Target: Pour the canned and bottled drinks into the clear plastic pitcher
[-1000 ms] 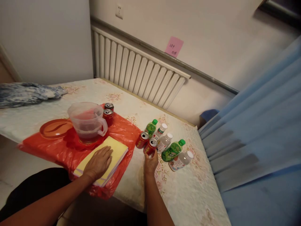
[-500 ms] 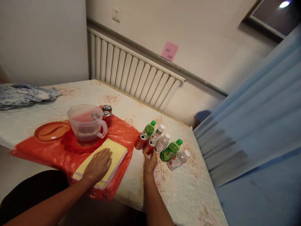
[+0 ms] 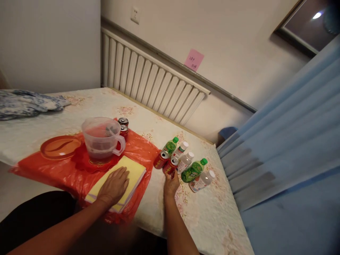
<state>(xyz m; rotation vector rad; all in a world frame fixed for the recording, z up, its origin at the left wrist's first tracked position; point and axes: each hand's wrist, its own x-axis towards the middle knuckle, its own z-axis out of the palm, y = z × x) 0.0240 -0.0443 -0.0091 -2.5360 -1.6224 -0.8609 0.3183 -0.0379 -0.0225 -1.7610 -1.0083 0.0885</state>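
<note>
My left hand (image 3: 114, 186) lies flat, palm down, on a folded yellow cloth (image 3: 135, 166) with white edges. My right hand (image 3: 171, 185) has its thumb and fingers around the lower part of an opened red drink can (image 3: 170, 165) standing on the table. A second red can (image 3: 160, 160) stands just left of it. Behind and to the right are a small green bottle (image 3: 170, 146), a larger-looking green bottle (image 3: 191, 172) and several white-capped bottles (image 3: 186, 163). A clear plastic jug (image 3: 99, 140) with some liquid inside rests on a red scalloped dish (image 3: 79, 163).
A red plastic sheet (image 3: 34, 168) covers part of the flowered tablecloth (image 3: 212, 219). An orange-red round lid (image 3: 61, 150) lies left of the jug; two cans (image 3: 123, 130) stand behind its handle. Patterned fabric (image 3: 29, 104) is at far left. A radiator (image 3: 148, 74) and blue curtain (image 3: 287, 141) border the table.
The view has shifted slightly. My left hand stays on the cloth and my right hand stays on the red can; no object has clearly moved.
</note>
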